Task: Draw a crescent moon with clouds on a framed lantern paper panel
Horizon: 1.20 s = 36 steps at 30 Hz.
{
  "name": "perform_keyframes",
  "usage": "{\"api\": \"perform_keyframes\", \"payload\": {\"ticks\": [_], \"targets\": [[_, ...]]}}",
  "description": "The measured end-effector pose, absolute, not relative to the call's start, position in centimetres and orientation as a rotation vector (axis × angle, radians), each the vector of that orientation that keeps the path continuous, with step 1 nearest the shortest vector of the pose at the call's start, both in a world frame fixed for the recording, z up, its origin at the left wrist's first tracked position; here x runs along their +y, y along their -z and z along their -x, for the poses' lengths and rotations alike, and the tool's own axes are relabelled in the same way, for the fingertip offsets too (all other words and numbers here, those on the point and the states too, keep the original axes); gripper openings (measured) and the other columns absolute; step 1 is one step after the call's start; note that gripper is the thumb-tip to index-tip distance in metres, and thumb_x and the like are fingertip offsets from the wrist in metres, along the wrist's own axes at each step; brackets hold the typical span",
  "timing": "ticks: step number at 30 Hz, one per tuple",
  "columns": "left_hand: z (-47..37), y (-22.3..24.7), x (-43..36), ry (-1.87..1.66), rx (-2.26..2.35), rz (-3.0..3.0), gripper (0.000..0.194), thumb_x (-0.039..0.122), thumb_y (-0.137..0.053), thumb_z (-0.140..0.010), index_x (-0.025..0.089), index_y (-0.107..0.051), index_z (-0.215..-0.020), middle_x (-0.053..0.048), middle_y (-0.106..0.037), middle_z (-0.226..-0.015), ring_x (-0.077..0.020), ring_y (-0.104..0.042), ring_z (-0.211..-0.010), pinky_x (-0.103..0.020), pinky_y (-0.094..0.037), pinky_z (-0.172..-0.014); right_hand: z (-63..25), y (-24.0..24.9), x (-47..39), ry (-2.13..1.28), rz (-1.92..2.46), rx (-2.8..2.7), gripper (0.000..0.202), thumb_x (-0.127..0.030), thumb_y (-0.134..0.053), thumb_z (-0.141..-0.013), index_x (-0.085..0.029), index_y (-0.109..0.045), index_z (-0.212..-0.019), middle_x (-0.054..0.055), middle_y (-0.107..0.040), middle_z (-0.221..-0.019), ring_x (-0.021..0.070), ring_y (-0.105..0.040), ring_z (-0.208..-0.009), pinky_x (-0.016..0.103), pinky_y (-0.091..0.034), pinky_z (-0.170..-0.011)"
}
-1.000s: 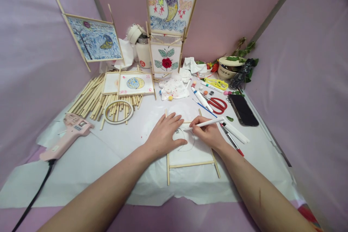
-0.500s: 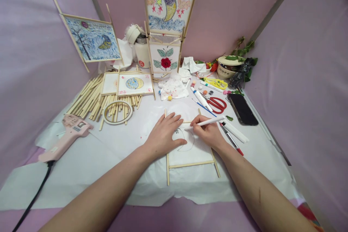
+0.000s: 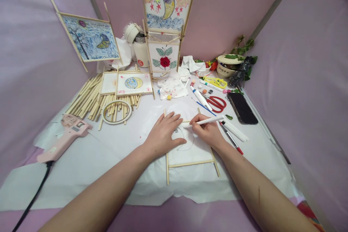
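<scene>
A white sheet point(image 3: 190, 155) in a frame of thin wooden sticks point(image 3: 191, 164) lies flat on the covered table in front of me. It bears an outlined crescent moon point(image 3: 193, 140) and a small dark star point(image 3: 176, 130). My left hand point(image 3: 164, 130) rests with fingers spread over the sheet's left side, its thumb across the moon. My right hand point(image 3: 204, 129) grips a slim white marker pen point(image 3: 210, 120), slanted, its tip end toward the sheet near the top of the moon. Whether the tip touches the paper I cannot tell.
Left are a pink glue gun point(image 3: 65, 136), a tape roll point(image 3: 116, 112) and a pile of sticks point(image 3: 89, 98). Right are red scissors point(image 3: 217, 104), a phone point(image 3: 243, 108), a red-capped pen point(image 3: 231, 138) and white markers point(image 3: 236, 130). Framed pictures point(image 3: 164, 56) stand behind.
The whole view has shifted very slightly. Both hands keep nearly the same places, and the marker pen stays in my right hand with almost no visible movement.
</scene>
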<state>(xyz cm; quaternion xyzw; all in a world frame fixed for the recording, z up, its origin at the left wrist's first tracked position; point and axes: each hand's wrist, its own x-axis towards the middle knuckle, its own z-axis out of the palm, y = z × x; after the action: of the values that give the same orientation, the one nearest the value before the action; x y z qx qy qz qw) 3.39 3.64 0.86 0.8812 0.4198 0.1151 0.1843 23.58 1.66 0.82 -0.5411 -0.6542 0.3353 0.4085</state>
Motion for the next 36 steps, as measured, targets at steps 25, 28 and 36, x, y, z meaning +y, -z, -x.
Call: {"api": "perform_keyframes", "payload": {"ticks": [25,28,36], "targets": [[-3.41,-0.82,3.72,-0.325,1.192,-2.485,0.071,0.053,-0.068,-0.078,0.022,-0.046,-0.139,-0.005,-0.04,-0.15,-0.0273,-0.026,-0.143,-0.049,-0.018,-0.118,-23.52,-0.92,1.53,-0.926,1.267,-1.7,0.01,-0.016,-0.053,-0.078,-0.018,-0.062,-0.075,-0.002,-0.056,-0.063,0.0103,-0.046,-0.056,0.024,-0.035,-0.053],[-3.46,-0.78,3.74,-0.329,1.188,-2.496,0.071,0.052,-0.069,-0.078,0.022,-0.047,-0.138,-0.005,-0.04,-0.15,-0.0272,-0.026,-0.143,-0.049,-0.018,-0.118,-23.54,-0.92,1.5,-0.93,1.27,-1.71,0.01,-0.015,-0.052,-0.077,-0.018,-0.061,-0.074,-0.003,-0.055,-0.061,0.0099,-0.044,-0.054,0.023,-0.034,-0.052],[-3.41,-0.75,3.68,-0.316,1.193,-2.492,0.073,0.053,-0.07,-0.078,0.021,-0.046,-0.139,-0.005,-0.039,-0.15,-0.027,-0.025,-0.143,-0.05,-0.018,-0.119,-23.62,-0.75,1.54,-0.902,1.312,-1.698,0.01,-0.014,-0.052,-0.075,-0.018,-0.06,-0.072,-0.004,-0.054,-0.061,0.0093,-0.042,-0.054,0.023,-0.033,-0.053]]}}
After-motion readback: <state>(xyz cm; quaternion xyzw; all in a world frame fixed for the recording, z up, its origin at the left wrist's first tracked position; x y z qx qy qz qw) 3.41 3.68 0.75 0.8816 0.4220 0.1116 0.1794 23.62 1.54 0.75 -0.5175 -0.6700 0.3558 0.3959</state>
